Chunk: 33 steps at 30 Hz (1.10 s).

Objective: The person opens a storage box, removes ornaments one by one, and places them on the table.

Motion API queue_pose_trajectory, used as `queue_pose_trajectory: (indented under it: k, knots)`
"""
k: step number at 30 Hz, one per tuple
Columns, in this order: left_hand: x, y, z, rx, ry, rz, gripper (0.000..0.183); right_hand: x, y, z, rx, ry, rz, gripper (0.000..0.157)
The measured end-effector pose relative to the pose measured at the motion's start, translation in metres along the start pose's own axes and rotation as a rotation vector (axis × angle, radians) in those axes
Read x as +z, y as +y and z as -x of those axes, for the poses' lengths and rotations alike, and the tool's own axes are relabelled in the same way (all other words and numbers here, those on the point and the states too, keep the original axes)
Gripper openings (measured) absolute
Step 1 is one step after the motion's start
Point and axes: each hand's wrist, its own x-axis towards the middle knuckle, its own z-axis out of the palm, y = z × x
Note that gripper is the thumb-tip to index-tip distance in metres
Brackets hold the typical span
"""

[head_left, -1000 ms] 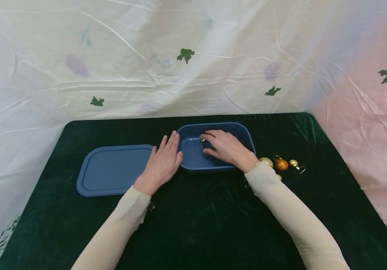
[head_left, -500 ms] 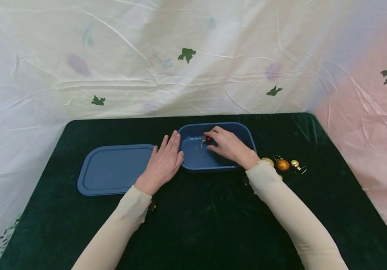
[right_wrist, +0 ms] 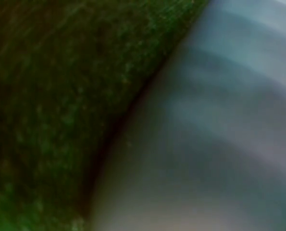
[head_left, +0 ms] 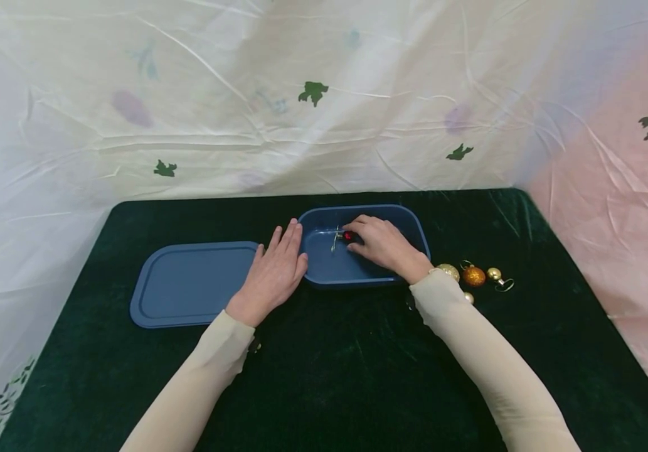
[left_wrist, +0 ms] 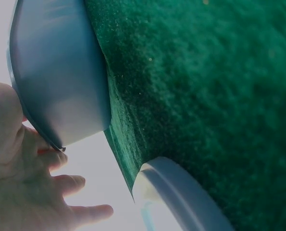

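Observation:
My left hand (head_left: 275,271) lies with straight fingers against the left wall of a blue plastic box (head_left: 315,277). In the left wrist view that hand (left_wrist: 27,178) touches the rim of the box (left_wrist: 66,72), fingers apart. My right hand (head_left: 382,243) reaches down inside the box. Its curled fingers and thumb hold a small red Christmas bauble (head_left: 348,236) low over the box floor, with a gold cap and wire hook pointing left. Part of the bauble is hidden by the hand. Only the blurred box wall (right_wrist: 205,144) and cloth fill the right wrist view.
The blue lid (head_left: 188,289) lies flat left of the box. Right of it, by my sleeve, are a gold glitter bauble (head_left: 449,271), an orange bauble (head_left: 473,276) and small gold ones (head_left: 493,274). Dark green cloth (head_left: 324,376) covers the table; a pale curtain hangs behind.
My right hand has shifted slightly right inside the box, and the red bauble now shows between its fingers and thumb. The bauble's hook has turned. My left hand has kept its place.

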Motion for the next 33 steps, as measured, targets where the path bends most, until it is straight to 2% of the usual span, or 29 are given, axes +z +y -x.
queue_pose_trajectory:
  k: [10, 14, 33]
  knots:
    - [0.001, 0.0, -0.001, 0.003, -0.001, 0.0, 0.065, 0.001, -0.001, -0.001, -0.014, 0.027, -0.003, 0.032]
    - [0.001, 0.0, 0.0, 0.003, 0.001, -0.003, 0.065, -0.001, -0.001, 0.003, -0.019, 0.051, -0.02, 0.032]
    - [0.0, -0.003, 0.0, 0.005, -0.004, -0.009, 0.065, -0.02, -0.009, 0.043, -0.07, 0.222, -0.054, 0.038]
